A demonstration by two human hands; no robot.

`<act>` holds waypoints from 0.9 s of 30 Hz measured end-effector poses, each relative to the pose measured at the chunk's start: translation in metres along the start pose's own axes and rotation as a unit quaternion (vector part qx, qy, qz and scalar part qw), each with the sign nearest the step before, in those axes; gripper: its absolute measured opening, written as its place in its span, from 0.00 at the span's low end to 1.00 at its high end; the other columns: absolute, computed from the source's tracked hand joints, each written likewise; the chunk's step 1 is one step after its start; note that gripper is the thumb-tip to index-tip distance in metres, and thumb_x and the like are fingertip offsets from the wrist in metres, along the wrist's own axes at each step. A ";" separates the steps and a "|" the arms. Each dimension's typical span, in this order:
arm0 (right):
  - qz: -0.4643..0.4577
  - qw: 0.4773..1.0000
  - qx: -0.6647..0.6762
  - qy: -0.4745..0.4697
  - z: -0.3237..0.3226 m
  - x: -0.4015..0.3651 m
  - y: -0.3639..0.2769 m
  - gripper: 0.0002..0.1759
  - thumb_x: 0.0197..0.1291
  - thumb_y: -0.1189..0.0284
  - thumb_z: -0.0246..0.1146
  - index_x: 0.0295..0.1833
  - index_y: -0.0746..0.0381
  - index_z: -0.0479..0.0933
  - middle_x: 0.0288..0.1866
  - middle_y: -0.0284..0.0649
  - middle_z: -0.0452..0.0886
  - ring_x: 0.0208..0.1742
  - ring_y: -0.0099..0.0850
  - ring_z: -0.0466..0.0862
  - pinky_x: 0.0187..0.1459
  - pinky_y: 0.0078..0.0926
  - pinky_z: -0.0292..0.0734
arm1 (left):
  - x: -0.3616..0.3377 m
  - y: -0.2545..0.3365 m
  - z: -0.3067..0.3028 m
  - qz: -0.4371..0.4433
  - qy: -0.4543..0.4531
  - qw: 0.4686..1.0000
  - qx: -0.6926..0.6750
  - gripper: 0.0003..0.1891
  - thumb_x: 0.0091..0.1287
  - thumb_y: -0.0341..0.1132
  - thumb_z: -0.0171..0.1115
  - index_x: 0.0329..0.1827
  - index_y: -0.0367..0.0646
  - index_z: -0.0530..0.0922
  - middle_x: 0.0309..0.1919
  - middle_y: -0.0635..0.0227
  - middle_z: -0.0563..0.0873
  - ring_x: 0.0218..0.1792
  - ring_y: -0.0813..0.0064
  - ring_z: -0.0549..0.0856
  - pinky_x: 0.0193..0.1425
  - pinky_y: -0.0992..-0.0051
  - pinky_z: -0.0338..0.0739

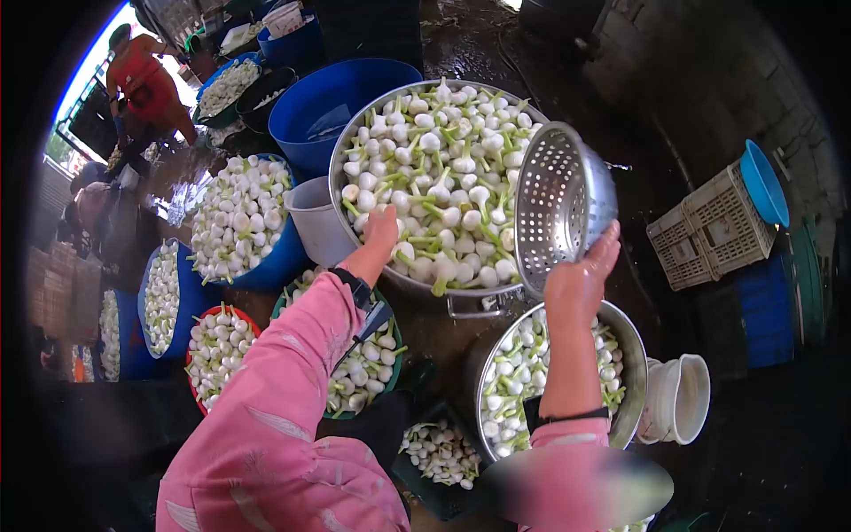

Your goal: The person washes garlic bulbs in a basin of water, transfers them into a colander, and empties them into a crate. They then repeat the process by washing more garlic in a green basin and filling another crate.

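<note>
In the head view, my right hand [581, 273] grips a metal colander [554, 199] by its lower rim. The colander is tipped on its side, its perforated inside facing left, and looks free of contents. It hangs over the right edge of a large metal pot [455, 291] heaped with white garlic bulbs [443, 191] that have green stem ends. My left hand [381, 229] is at the pot's left side, over the bulbs just inside the rim. Its fingers are bunched and partly hidden, so what they hold cannot be made out.
A smaller metal pot [636, 355] with garlic stands under my right forearm. Garlic fills a blue tub [282, 239], a red basin [197, 390] and a green basin [390, 379]. White buckets [691, 399] lie right; crates [722, 226] stand beyond. A person [146, 84] in red is far left.
</note>
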State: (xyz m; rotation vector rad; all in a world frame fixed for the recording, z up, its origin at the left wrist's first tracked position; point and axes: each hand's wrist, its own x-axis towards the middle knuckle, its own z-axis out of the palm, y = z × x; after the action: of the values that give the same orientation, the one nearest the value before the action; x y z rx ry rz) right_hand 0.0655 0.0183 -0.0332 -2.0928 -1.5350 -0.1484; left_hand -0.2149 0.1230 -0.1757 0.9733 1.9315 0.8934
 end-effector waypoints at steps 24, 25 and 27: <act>0.519 0.588 0.415 -0.460 0.162 0.079 0.000 0.45 0.46 0.77 0.48 0.62 0.50 0.25 0.51 0.51 0.61 0.33 0.46 0.76 0.24 0.40 0.79 | 0.136 0.048 0.060 -0.133 -0.219 0.966 -0.044 0.36 0.54 0.59 0.46 0.62 0.49 0.53 0.58 0.52 0.61 0.60 0.57 0.57 0.61 0.67 0.52; 0.551 0.558 0.430 -0.447 0.182 0.076 -0.012 0.44 0.47 0.76 0.48 0.62 0.50 0.26 0.51 0.51 0.60 0.33 0.47 0.76 0.23 0.42 0.79 | 0.140 0.057 0.074 -0.150 -0.292 0.942 -0.064 0.36 0.54 0.59 0.46 0.63 0.49 0.53 0.57 0.52 0.63 0.60 0.56 0.59 0.61 0.66 0.52; 0.547 0.583 0.438 -0.411 0.203 0.072 -0.019 0.33 0.49 0.74 0.48 0.60 0.55 0.41 0.47 0.51 0.64 0.30 0.47 0.76 0.20 0.40 0.79 | 0.134 0.069 0.111 -0.089 -0.284 0.954 -0.037 0.38 0.53 0.58 0.48 0.63 0.51 0.50 0.55 0.50 0.66 0.58 0.54 0.62 0.60 0.67 0.54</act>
State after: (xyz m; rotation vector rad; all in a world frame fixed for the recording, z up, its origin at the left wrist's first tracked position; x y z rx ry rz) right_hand 0.0283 0.1804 -0.1709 -1.7829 -0.1105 1.8193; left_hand -0.1520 0.2956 -0.2107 0.8748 1.4533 0.5034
